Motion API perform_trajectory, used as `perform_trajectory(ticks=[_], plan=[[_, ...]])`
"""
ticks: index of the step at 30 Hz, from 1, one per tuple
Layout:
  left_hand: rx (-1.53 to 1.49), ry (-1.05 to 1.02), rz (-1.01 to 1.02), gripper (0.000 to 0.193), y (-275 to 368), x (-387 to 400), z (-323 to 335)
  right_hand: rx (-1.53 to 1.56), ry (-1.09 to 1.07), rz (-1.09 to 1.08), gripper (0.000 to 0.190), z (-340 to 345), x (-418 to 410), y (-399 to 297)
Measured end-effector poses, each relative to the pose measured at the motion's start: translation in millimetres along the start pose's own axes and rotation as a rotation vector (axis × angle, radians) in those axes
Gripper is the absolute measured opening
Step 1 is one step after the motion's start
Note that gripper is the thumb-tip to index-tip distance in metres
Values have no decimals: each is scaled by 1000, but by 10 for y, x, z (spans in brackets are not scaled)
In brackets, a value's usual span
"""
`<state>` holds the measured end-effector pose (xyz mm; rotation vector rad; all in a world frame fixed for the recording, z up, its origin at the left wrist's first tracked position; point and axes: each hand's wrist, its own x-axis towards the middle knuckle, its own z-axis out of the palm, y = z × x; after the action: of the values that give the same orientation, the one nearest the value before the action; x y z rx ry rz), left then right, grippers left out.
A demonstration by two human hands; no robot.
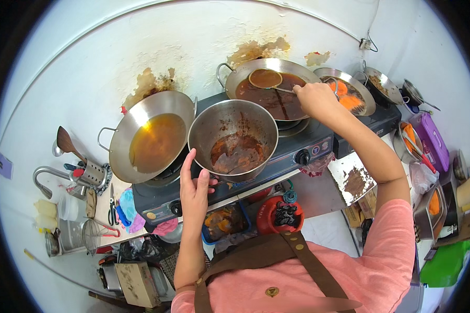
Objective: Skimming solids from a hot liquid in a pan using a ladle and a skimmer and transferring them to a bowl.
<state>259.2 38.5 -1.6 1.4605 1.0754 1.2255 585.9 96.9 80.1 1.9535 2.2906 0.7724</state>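
Note:
My left hand (196, 182) is at the near left side of a deep steel pot (272, 135), with the index finger raised along its wall and the other fingers curled around what looks like its handle. Dark red-brown residue coats the pot's inside. My right hand (315, 98) grips the thin handle of a round ladle or strainer (265, 78). Its head is over a large steel wok (244, 70) of dark red-brown liquid, behind the pot. Left of the pot sits another steel wok (121, 148) with golden, oily liquid.
The woks stand on a black gas stove (286, 156) against a stained wall. At right, orange pieces fry in a smaller wok (370, 103). A utensil holder (95, 174) and scissors (112, 207) lie left. Below are a red gas cylinder (262, 219) and a blue tray (247, 225).

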Motion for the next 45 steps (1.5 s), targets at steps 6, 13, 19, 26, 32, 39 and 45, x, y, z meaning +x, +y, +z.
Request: perform_trajectory(ticks=[6,13,19,26,32,39,45], plan=[[40,-16,23,49,-19,17,-14,11,-46,61,18,39,-7,-2],[73,-49,63,48,13,53,-45,2,-79,155,19,2,-32,-47],[167,-88,198,50,4,116,-92,-17,-47,209,20,-147,-74,-61],[259,-79,218,54,139,67,-228,-58,-139,311,28,-419,-126,-131],[245,-112,607,38,616,-116,-373,-81,-61,312,24,-412,-213,-94],[-1293,-996,475,65,1423,-767,-100,-63,-67,368,25,-585,-310,-182],[-1900,-821,458,62,1559,-1156,375,-56,-43,358,24,-594,-414,-212]])
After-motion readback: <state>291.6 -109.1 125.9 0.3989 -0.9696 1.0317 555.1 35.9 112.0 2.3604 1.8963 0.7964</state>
